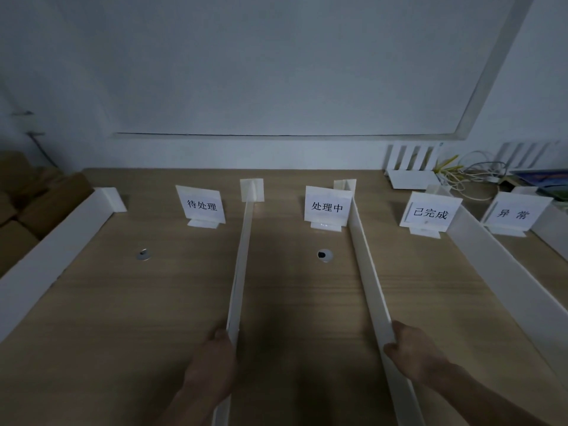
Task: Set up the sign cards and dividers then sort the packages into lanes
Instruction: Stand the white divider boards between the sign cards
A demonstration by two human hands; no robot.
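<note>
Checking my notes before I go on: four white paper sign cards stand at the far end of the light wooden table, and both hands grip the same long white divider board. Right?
Not the same board. In the head view the left hand grips one long white divider board and the right hand grips the neighbouring board to its right. The rest holds.
</note>
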